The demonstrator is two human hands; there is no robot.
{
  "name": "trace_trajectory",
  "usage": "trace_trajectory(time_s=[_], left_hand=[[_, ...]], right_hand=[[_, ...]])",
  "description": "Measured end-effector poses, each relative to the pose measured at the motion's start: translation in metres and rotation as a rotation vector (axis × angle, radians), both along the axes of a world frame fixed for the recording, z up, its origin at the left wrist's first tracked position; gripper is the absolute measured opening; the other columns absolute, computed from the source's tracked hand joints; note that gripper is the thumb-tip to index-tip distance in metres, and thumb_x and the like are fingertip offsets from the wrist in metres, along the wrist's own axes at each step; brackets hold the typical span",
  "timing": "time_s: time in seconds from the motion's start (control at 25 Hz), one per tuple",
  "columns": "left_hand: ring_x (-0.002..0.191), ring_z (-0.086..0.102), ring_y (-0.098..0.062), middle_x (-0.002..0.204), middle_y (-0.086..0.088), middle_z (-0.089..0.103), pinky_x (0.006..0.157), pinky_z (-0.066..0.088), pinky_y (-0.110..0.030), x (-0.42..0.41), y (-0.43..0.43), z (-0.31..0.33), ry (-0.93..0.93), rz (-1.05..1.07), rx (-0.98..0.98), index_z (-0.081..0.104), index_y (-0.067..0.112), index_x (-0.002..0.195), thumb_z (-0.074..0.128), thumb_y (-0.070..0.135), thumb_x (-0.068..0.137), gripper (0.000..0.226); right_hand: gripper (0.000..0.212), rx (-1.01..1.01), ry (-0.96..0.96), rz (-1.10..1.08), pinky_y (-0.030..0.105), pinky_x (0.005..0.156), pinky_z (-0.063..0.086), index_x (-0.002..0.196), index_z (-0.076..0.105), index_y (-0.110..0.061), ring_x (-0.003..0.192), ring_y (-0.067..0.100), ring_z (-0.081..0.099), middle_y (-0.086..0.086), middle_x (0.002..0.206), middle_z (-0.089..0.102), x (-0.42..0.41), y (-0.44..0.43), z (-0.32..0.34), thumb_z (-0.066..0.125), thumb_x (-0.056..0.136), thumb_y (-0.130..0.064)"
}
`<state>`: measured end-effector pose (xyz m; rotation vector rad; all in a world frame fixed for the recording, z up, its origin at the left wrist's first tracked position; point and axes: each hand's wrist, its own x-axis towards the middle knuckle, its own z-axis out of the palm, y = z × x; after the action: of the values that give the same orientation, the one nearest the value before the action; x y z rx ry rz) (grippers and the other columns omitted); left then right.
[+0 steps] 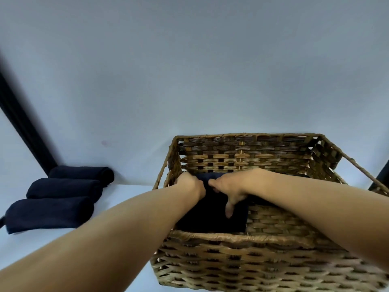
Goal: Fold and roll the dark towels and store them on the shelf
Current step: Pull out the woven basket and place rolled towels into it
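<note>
Inside the basket (231,237), on its left side, lies a dark towel (210,221). The right hand (229,191) curls its fingers into the cloth's far end, thumb spread down it. The left hand (189,186) rests alongside with its fingers hidden, so I cannot tell its grip. The hands are probably lifting the towel out to fold. Three rolls (61,188) lie side by side left of the basket, apparently already stored.

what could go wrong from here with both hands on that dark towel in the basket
1. Both the left hand and right hand grip the dark towel, so nothing steadies the wicker basket; a pull may drag or tip it.
2. The towel sits by the rough woven wall and could snag as it lifts.
3. The three rolled towels sit loose beside the basket; a swinging towel or forearm could knock them open.
</note>
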<state>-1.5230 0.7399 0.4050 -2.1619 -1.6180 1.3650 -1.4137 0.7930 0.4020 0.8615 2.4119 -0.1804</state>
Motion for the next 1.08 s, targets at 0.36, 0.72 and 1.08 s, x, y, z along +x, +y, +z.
trace_trajectory(time_s=[0.36, 0.72, 1.08], left_hand=[[0.104, 0.059, -0.027, 0.12, -0.007, 0.058, 0.084, 0.05, -0.036, -0.078, -0.033, 0.08, -0.807, 0.015, 0.601, 0.058, 0.014, 0.124, 0.066, 0.022, 0.086, 0.039], [0.1, 0.057, -0.019, 0.117, 0.001, 0.058, 0.083, 0.048, -0.031, -0.352, -0.15, 0.016, -0.669, 0.485, 0.584, 0.059, 0.023, 0.118, 0.068, 0.038, 0.085, 0.038], [0.111, 0.049, -0.027, 0.119, -0.005, 0.057, 0.089, 0.043, -0.033, -0.408, -0.174, -0.051, -0.588, 0.412, 0.623, 0.049, 0.017, 0.123, 0.069, 0.024, 0.082, 0.046]], right_hand=[[0.026, 0.406, 0.583, -0.156, 0.033, 0.082, 0.045, 0.114, 0.053, -0.017, 0.101, 0.022, 0.055, 0.002, 0.109, 0.06, -0.054, -0.059, 0.1, 0.057, 0.09, -0.022], [0.042, 0.055, 0.64, 0.069, 0.037, 0.096, 0.046, 0.132, 0.051, -0.019, 0.113, 0.021, 0.054, 0.001, 0.129, 0.056, -0.28, -0.153, 0.043, 0.06, 0.091, -0.025], [0.057, 0.295, 0.44, -0.041, 0.038, 0.087, 0.045, 0.129, 0.044, -0.012, 0.118, 0.03, 0.042, 0.008, 0.123, 0.053, -0.35, -0.162, -0.048, 0.07, 0.083, -0.032]])
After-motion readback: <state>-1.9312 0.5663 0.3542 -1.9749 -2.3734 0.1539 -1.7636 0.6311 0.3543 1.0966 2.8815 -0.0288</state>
